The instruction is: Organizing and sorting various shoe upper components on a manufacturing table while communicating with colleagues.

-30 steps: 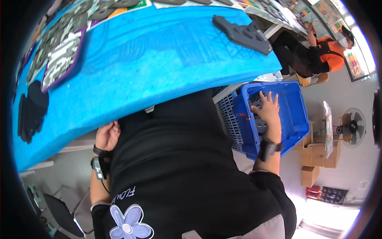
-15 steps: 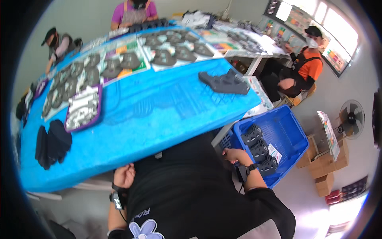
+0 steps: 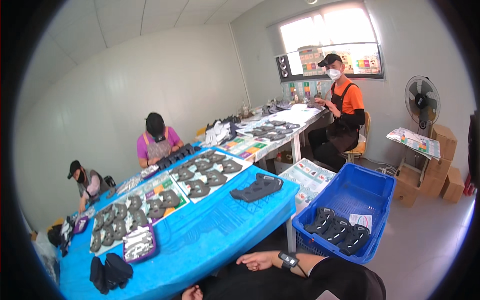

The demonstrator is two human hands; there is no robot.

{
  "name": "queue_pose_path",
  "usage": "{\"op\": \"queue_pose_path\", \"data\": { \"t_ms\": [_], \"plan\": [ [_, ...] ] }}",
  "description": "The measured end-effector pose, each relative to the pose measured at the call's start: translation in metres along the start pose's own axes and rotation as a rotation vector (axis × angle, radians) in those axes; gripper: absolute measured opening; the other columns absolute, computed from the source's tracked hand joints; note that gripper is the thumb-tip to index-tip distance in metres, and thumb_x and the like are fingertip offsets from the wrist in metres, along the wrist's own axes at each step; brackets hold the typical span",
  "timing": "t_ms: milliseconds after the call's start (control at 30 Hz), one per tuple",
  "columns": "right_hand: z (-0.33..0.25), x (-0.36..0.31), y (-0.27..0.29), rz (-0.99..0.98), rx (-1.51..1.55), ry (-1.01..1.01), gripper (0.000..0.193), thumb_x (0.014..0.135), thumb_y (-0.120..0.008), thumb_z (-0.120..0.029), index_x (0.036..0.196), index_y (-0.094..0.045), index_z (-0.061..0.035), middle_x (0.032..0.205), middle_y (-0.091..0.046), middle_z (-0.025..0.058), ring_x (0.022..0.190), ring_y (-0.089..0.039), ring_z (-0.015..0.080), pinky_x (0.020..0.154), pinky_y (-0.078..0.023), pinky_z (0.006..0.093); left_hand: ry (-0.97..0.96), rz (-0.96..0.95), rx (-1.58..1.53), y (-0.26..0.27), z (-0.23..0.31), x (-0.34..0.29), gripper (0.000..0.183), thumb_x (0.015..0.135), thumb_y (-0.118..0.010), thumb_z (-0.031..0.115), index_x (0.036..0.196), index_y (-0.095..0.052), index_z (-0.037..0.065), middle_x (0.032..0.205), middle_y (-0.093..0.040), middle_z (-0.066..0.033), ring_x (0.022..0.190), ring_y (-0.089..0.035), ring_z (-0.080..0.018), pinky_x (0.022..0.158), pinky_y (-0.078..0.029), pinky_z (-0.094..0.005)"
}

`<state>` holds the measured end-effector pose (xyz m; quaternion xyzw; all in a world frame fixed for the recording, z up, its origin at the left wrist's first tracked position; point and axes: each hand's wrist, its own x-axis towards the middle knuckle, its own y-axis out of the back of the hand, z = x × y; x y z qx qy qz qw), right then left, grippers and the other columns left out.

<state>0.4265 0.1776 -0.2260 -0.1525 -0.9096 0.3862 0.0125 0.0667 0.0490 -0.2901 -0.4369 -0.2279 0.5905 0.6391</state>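
My right hand (image 3: 256,260) lies in front of my body near the table's front edge, its fingers loosely stretched and empty. Only part of my left hand (image 3: 192,293) shows at the lower edge, fingers curled, with nothing visible in them. Between the hands and the room stands a table with a blue cover (image 3: 200,250). A stack of dark grey pieces with cut-outs (image 3: 256,187) lies on its right end. Beside my right arm, a blue plastic crate (image 3: 378,200) holds several dark curved pieces (image 3: 341,231) and a small printed card (image 3: 361,221).
Dark fabric items (image 3: 110,273) and a purple tray (image 3: 140,243) of white-and-grey pieces lie at left. Grey pieces (image 3: 119,220) cover printed sheets. Co-workers sit beyond: purple shirt (image 3: 172,140), grey vest (image 3: 95,182), orange shirt (image 3: 354,99). A fan (image 3: 422,101) and cartons (image 3: 440,165) stand right.
My view has tilted up, so the room and co-workers show more and my body less. Both hands sit lower in the picture; my right fingers look straighter.
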Motion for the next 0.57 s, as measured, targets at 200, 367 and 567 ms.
{"op": "queue_pose_path", "data": {
  "t_ms": [200, 367, 567],
  "plan": [
    [-0.002, -0.003, 0.023, 0.165, 0.362, 0.096, 0.020, 0.087, -0.040, -0.019, 0.101, -0.046, -0.0063, 0.061, -0.045, 0.0035, 0.067, -0.047, 0.0171, 0.069, -0.040, 0.0276, -0.012, 0.042, 0.021, 0.000, 0.002, 0.001, 0.012, 0.078, -0.048, 0.004, 0.088, -0.053, -0.001, 0.078, -0.058, -0.0082, 0.069, -0.056, -0.0172, 0.060, -0.047, -0.0254],
    [0.000, -0.005, 0.026, 0.109, 0.318, 0.130, 0.020, 0.086, -0.042, -0.019, 0.101, -0.047, -0.0060, 0.066, -0.049, 0.0048, 0.074, -0.050, 0.0183, 0.072, -0.041, 0.0288, -0.070, 0.076, -0.019, -0.016, 0.001, -0.002, 0.012, 0.079, -0.047, 0.003, 0.088, -0.053, -0.001, 0.078, -0.058, -0.0084, 0.069, -0.055, -0.0177, 0.061, -0.047, -0.0257],
    [0.005, -0.001, 0.029, 0.080, 0.334, 0.114, 0.021, 0.085, -0.044, -0.019, 0.101, -0.047, -0.0063, 0.070, -0.050, 0.0056, 0.079, -0.051, 0.0193, 0.076, -0.041, 0.0297, -0.147, -0.760, 0.556, -0.085, 0.033, -0.027, 0.051, 0.080, -0.046, 0.014, 0.127, -0.026, 0.012, 0.119, -0.040, -0.0154, 0.103, -0.044, -0.0309, 0.089, -0.032, -0.0452]
  ]
}}
